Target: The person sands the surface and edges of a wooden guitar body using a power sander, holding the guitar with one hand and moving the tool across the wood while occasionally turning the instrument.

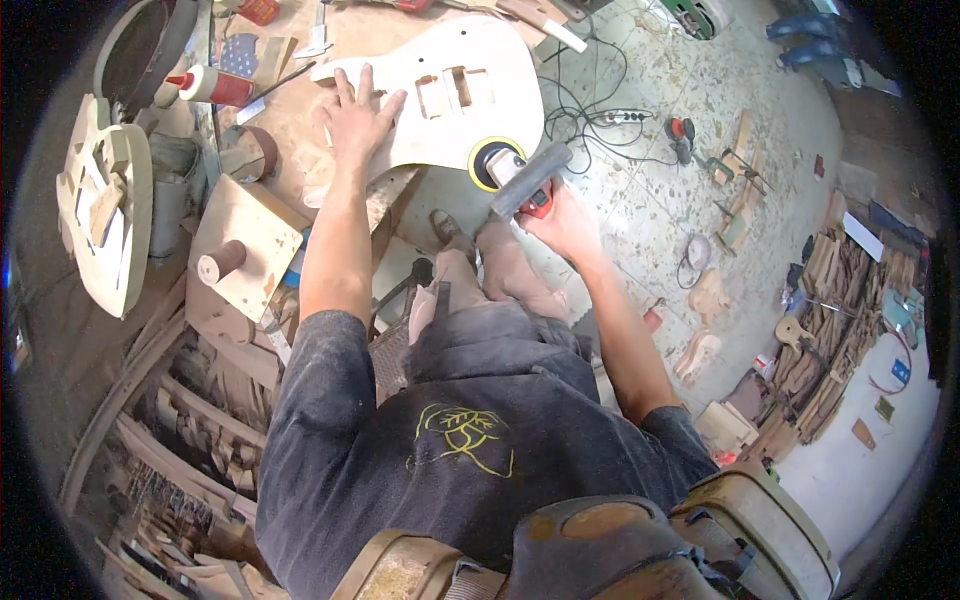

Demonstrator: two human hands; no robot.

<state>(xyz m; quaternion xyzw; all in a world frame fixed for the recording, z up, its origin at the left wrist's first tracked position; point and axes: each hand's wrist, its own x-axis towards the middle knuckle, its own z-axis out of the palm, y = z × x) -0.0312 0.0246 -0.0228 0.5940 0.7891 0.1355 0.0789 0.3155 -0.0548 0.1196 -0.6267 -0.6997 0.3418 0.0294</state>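
Observation:
A pale wooden guitar body [510, 100] with routed cavities lies on a cluttered workbench [275, 45]. My left hand [357, 122] rests on its left part, fingers spread. My right hand [555, 220] is wrapped round a red-and-grey power sander [532, 185], held at the body's near right edge. The sander's round pad [485, 160] has a yellow rim and meets that edge; the tool's housing hides part of my grip.
Another guitar body [105, 230] stands at the left by a wooden box [215, 220]. Glue bottles [218, 87] sit on the bench. Cables [590, 105], clamps [738, 170] and wood offcuts [810, 360] lie on the floor at the right.

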